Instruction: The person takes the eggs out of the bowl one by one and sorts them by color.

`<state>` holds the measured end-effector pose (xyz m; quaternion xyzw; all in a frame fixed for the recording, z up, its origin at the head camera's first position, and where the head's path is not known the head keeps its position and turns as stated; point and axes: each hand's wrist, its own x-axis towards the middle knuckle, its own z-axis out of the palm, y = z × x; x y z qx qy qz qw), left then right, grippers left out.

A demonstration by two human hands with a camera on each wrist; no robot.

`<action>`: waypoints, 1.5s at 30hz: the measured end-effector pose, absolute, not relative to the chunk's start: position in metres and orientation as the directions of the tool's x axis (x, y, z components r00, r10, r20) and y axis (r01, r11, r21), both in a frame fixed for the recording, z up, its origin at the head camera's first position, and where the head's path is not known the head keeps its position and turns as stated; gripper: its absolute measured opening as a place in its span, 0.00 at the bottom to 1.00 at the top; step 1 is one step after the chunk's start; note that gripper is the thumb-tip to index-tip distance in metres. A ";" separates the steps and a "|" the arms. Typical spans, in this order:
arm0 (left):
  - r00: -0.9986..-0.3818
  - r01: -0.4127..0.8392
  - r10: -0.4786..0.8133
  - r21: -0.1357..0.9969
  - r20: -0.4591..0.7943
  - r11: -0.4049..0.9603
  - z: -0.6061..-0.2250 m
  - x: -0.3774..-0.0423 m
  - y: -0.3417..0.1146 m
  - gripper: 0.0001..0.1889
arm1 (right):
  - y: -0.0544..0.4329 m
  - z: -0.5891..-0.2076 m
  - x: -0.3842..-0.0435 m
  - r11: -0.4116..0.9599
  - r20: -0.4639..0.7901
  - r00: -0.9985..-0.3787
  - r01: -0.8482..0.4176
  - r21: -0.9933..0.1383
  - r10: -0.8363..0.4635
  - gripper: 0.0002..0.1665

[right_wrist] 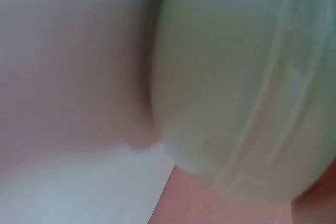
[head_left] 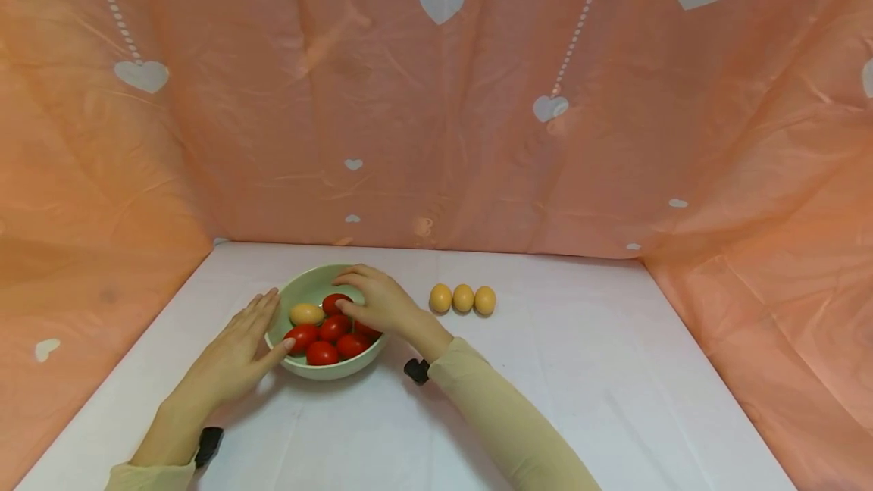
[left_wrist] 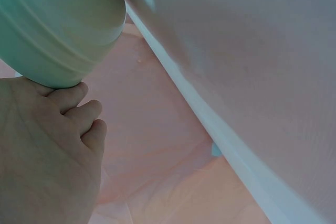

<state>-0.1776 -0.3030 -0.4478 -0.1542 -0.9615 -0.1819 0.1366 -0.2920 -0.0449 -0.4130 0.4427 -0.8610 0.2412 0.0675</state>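
A pale green bowl [head_left: 326, 373] stands on the white table and holds several glossy red egg-shaped pieces [head_left: 322, 353] and one yellow egg-shaped piece [head_left: 307, 314]. My left hand [head_left: 228, 358] rests along the bowl's left side, its fingers straight against the outer wall and its thumb over the rim. In the left wrist view, those fingers [left_wrist: 86, 114] touch the underside of the bowl. Over the bowl's right side reaches my right hand [head_left: 385, 301], fingers bent loosely, thumb beside a red piece [head_left: 337, 303]. Between its thumb and fingers the bowl's inside shows.
Three yellow egg-shaped pieces [head_left: 463, 298] stand in a row right of the bowl. White cloth covers the table [head_left: 580, 377]. Orange-pink sheets [head_left: 477, 135] with white hearts close off the back and both sides.
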 end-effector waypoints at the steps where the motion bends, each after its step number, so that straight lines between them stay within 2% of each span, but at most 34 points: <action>1: -0.916 0.345 0.247 0.308 0.316 0.887 -0.448 -0.178 -0.303 0.44 | -0.047 -0.413 -0.293 0.493 0.324 -0.595 -0.798 -0.347 -0.735 0.21; 11: -0.915 0.345 0.250 0.297 0.315 0.890 -0.447 -0.178 -0.303 0.44 | -0.070 -0.414 -0.303 0.480 0.264 -0.525 -0.849 -0.220 -0.809 0.19; 22: -0.918 0.341 0.247 0.301 0.309 0.891 -0.446 -0.179 -0.304 0.44 | -0.088 -0.419 -0.311 0.441 0.163 -0.480 -0.868 -0.229 -0.862 0.18; 31: -0.921 0.341 0.249 0.309 0.299 0.888 -0.443 -0.178 -0.303 0.45 | -0.098 -0.420 -0.313 0.422 0.146 -0.456 -0.881 -0.214 -0.878 0.19; 39: -0.917 0.346 0.249 0.307 0.312 0.887 -0.445 -0.179 -0.304 0.44 | -0.106 -0.425 -0.316 0.432 0.099 -0.455 -0.882 -0.189 -0.885 0.22; 45: -0.914 0.350 0.250 0.306 0.321 0.885 -0.446 -0.178 -0.304 0.44 | -0.109 -0.430 -0.316 0.400 0.070 -0.419 -0.896 -0.194 -0.905 0.25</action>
